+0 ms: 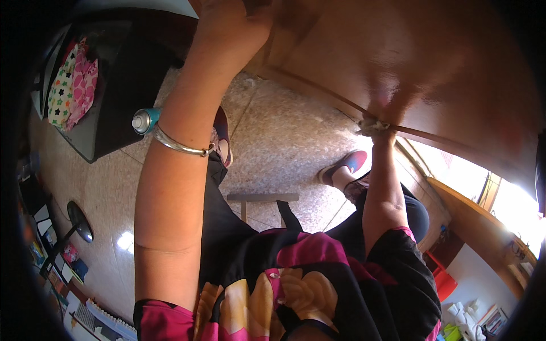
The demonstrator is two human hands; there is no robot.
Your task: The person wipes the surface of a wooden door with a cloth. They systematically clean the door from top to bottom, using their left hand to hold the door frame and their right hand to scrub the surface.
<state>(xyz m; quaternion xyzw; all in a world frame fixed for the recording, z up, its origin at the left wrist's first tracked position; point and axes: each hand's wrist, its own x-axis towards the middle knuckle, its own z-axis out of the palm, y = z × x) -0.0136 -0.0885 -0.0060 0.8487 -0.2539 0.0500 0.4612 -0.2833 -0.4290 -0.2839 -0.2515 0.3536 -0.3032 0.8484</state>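
Observation:
A large glossy brown wooden panel (pixel 409 55) fills the upper right, tilted over the floor, with a ridge along its lower part. My right hand (pixel 384 133) is at that ridge, closed around a crumpled pale cloth (pixel 372 126) that touches the panel. My left hand (pixel 251 17) reaches to the top edge of the picture beside the panel; its fingers are cut off, so its grip is hidden. A silver bangle (pixel 181 147) circles my left wrist. Left of that forearm shows the nozzle end of a teal spray can (pixel 146 121), partly hidden.
A black glossy-topped table (pixel 123 89) stands at the upper left with patterned cloths (pixel 72 89) on it. Below me is a small stool (pixel 263 197) between my feet. A round black stand base (pixel 80 221) is at the left. A red plastic object (pixel 443 279) lies at the lower right.

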